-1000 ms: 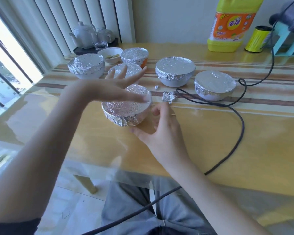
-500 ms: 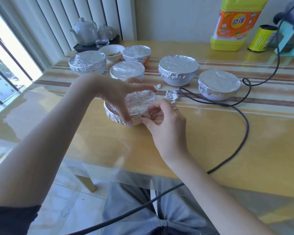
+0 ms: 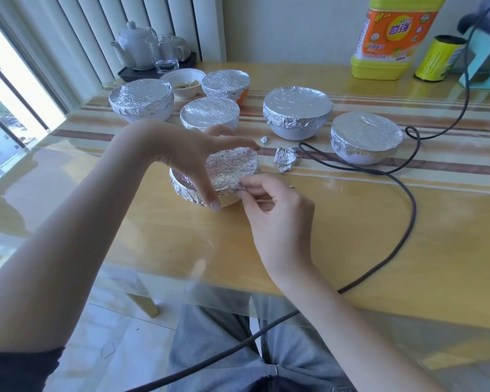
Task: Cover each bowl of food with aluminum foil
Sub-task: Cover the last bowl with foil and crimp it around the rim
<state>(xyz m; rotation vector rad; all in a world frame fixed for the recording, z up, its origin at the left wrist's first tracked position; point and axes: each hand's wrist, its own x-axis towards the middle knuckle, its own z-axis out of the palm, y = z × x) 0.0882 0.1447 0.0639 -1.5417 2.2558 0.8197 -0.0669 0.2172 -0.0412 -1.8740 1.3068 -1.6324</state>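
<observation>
We are pinching the foil edge on the near-right rim of the near bowl [image 3: 229, 171] with our right hand [image 3: 269, 210], while our left hand [image 3: 193, 154] is spanning it from the left, thumb and fingers clamping its sides. Farther off, one small bowl [image 3: 183, 83] is sitting uncovered beyond the wrapped ones, nearer our left hand.

nearest bowl [image 3: 224, 176]: foil-wrapped, upright on the table, foil crinkled over top and rim. five further foil-covered bowls stand upright beyond it: at 10 o'clock [image 3: 141, 101], 12 o'clock [image 3: 210, 113], a farther one at 12 o'clock [image 3: 226, 83], 1 o'clock [image 3: 297, 110], 2 o'clock [image 3: 366, 137]. one small bowl [image 3: 183, 84] at 11 o'clock, uncovered, food visible.
</observation>
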